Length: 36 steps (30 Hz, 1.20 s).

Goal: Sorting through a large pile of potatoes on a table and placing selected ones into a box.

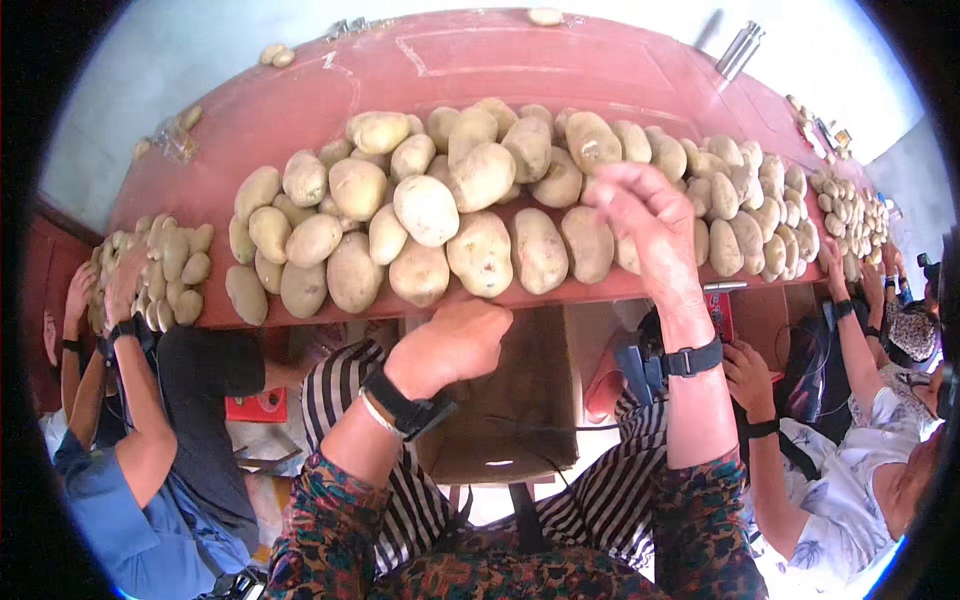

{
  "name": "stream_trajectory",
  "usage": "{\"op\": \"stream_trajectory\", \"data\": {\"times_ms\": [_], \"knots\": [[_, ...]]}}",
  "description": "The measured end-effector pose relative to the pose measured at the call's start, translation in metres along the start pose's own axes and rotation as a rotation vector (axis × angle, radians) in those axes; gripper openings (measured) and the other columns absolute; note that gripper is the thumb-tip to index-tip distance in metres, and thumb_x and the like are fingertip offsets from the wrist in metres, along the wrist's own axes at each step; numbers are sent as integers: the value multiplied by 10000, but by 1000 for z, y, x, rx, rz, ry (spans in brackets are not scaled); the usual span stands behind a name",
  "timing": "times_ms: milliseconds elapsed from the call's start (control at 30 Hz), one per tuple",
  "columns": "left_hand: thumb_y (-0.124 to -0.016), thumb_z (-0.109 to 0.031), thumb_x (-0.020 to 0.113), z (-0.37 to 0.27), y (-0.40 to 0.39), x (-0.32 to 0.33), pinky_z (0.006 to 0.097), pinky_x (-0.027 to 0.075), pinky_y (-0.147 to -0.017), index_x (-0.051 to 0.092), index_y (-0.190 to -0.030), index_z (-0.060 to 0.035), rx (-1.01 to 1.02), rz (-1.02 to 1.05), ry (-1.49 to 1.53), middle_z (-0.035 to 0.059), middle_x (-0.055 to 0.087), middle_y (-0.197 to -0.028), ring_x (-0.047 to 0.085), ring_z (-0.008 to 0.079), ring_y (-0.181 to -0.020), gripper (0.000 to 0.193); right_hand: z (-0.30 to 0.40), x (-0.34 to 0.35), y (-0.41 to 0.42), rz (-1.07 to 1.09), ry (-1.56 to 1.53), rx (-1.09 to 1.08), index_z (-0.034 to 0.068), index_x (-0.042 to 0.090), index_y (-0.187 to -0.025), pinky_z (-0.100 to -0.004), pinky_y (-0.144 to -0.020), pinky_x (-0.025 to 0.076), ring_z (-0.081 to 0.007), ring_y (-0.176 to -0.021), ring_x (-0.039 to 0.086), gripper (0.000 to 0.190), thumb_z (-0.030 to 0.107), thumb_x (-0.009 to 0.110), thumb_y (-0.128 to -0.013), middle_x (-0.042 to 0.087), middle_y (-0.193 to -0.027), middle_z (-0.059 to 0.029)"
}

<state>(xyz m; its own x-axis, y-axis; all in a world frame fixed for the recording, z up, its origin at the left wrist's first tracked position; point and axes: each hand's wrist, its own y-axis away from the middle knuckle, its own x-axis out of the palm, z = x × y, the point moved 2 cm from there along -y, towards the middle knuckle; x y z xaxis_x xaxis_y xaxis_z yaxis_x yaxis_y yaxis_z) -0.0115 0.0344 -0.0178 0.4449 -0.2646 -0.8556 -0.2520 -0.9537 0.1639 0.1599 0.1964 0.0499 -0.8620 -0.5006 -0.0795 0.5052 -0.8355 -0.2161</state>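
Observation:
A heap of unwashed potatoes (pixel 356 189) lies before me on a red table (pixel 510 56), some stacked on others. My left hand (pixel 454 345) is curled into a fist just off the table's front edge, below a large knobbly potato (pixel 480 253). Nothing shows in that fist, though its palm side is hidden. Over the right part of the heap, my right hand (pixel 651 217) is raised with bent fingers apart from the thumb. It looks slightly blurred, and no potato is visible in it. Both wrists wear black straps.
Below the edge, between my knees, stands an open cardboard box (pixel 495 442). Co-workers sit on both sides, their hands at other potato heaps (pixel 169 262). A metal cylinder (pixel 741 51) stands at the far right edge. A lone potato (pixel 545 16) lies at the back.

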Motion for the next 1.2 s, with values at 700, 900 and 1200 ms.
{"op": "stream_trajectory", "data": {"times_ms": [700,900,1200], "knots": [[-847,-113,652,1,7,6,524,528,-847,656,-1035,3,-121,75,18,245,701,-934,675,428,-963,221,-11,11,-58,-195,1132,26,6,596,-1308,-516,-1087,441,-410,-1422,388,634,314,781,-787,417,-1525,-204],[-825,-91,640,-4,2,13,527,529,-816,649,-953,5,-64,18,11,247,693,-897,675,429,-930,160,-21,5,-59,-284,1196,-137,-2,626,-1250,-495,-1067,459,-397,-1331,450,561,263,777,-779,465,-1469,-160],[-840,-114,660,-2,0,12,523,533,-827,661,-1004,5,-64,-2,-6,242,698,-908,676,430,-939,202,-11,-5,-49,-229,1049,-111,-16,641,-1238,-476,-1100,436,-412,-1352,415,602,206,835,-713,461,-1476,-182]]}}
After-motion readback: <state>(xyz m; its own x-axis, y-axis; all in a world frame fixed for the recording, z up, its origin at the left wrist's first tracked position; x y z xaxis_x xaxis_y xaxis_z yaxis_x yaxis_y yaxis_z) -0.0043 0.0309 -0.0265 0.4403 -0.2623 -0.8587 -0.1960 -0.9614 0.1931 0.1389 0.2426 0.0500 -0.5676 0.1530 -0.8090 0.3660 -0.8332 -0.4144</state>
